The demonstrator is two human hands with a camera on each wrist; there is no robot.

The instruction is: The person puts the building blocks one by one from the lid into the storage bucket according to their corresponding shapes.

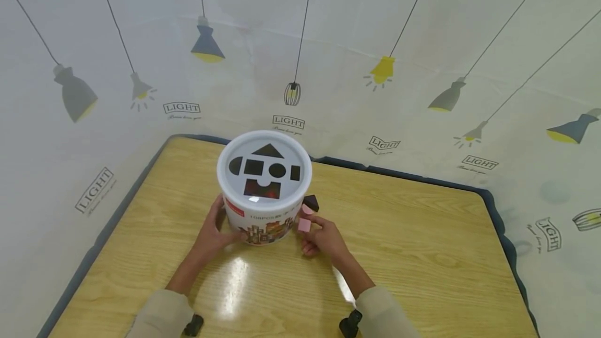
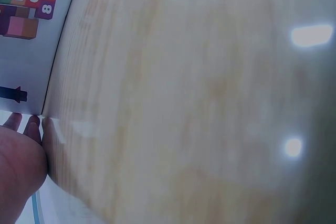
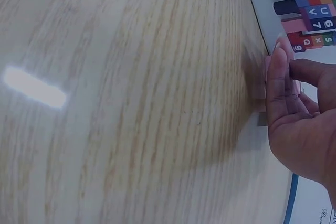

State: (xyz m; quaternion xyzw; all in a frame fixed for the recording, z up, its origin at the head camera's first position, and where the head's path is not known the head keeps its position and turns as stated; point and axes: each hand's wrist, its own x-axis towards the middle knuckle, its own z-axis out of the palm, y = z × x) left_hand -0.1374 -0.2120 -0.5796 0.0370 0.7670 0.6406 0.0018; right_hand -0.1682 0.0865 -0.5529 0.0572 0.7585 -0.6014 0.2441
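Observation:
A white bucket (image 1: 239, 223) with a printed block picture stands on the table, its lid (image 1: 288, 192) cut with holes of several shapes. My left hand (image 1: 211, 236) holds the bucket's left side, thumb at the front, the other fingers partly hidden behind it. Right of the bucket, my right hand (image 1: 328, 239) pinches a pink square-faced block (image 1: 304, 225), mostly covered by the fingers in the right wrist view. Just beyond that block are a pink rounded block (image 1: 307, 209) and a dark triangular block (image 1: 311, 202), close against the bucket's side.
The wood-grain table (image 1: 413, 254) reaches back to a pale wall cloth (image 1: 338, 103) printed with lamps. A dark edge runs around the tabletop. Bright reflections lie on the table's glossy surface.

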